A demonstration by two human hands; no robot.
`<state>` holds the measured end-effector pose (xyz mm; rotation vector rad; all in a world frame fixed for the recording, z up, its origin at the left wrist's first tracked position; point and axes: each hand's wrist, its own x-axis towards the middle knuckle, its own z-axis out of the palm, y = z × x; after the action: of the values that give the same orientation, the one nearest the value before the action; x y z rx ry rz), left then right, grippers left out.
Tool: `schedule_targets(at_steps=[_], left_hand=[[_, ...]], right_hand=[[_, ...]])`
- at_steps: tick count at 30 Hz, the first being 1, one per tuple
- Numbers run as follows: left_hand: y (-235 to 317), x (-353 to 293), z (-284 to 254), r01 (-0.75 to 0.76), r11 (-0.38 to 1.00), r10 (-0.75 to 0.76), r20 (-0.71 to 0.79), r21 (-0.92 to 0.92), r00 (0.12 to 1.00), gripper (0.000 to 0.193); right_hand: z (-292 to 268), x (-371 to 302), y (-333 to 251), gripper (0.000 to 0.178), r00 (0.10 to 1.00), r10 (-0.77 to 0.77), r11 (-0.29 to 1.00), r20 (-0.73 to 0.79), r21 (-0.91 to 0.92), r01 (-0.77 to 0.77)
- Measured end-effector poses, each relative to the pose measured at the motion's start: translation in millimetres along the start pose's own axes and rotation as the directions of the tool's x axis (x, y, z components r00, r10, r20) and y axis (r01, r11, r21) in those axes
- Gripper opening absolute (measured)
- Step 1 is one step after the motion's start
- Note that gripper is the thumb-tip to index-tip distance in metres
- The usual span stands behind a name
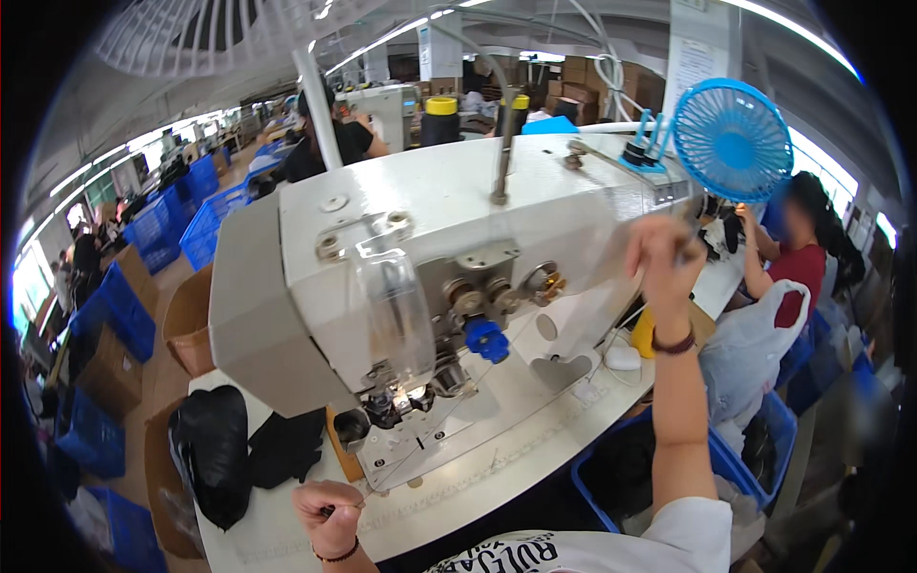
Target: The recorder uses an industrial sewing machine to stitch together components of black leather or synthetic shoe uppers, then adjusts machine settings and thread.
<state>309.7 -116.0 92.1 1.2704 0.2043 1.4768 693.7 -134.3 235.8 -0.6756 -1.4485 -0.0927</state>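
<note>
A large white industrial sewing machine (pixel 420 205) spans the middle of the view, its lamp lit over the needle area. Below its left end, near the table's front edge, my left hand (pixel 330 516) is closed on a thin thread (pixel 390 485) that runs up toward the needle area. Something small and dark also shows between those fingers. My right hand (pixel 664 256) is raised beside the machine's right end, slightly blurred, with its fingers curled together; what they hold is hidden. A blue knob (pixel 486 341) and metal tension discs (pixel 468 298) sit on the machine's front.
Black fabric pieces (pixel 215 454) lie at the table's left. A blue fan (pixel 733 140) stands at the right, with a person in red beyond. Below it are a white plastic bag (pixel 755 349) and a blue crate (pixel 778 449). Black thread cones (pixel 440 122) stand behind the machine.
</note>
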Motion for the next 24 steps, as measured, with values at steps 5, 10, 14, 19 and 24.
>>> schedule_targets(at_steps=[5, 10, 14, 19, 24], left_hand=[[-6.8, -4.6, -3.4, -0.048, 0.998, 0.050, 0.064, -0.034, 0.997, 0.028], [-11.5, -7.5, -2.6, -0.117, 0.992, 0.118, 0.029, -0.044, 0.993, 0.026], [0.4, -0.5, 3.5, -0.093, 0.983, 0.110, 0.104, -0.159, 0.988, 0.024], [14.8, 10.1, 15.2, -0.071, 0.968, 0.131, 0.245, -0.241, 0.961, 0.024], [18.7, 21.6, 25.2, -0.075, 0.958, 0.145, 0.240, -0.277, 0.960, 0.024]], right_hand=[[-8.6, 87.3, -19.1, 0.030, 0.953, 0.204, 0.935, 0.223, -0.334, -0.122], [-13.2, 123.6, -27.6, 0.033, 0.921, 0.309, 0.908, 0.237, -0.361, -0.212], [-21.2, 144.4, -21.6, 0.040, 0.905, 0.381, 0.875, 0.190, -0.389, -0.287], [-24.8, 127.9, -29.5, 0.049, 0.987, -0.043, 0.926, 0.153, -0.365, 0.097], [-4.7, 29.2, -55.4, 0.043, 0.746, -0.239, 0.618, 0.622, -0.495, 0.611]])
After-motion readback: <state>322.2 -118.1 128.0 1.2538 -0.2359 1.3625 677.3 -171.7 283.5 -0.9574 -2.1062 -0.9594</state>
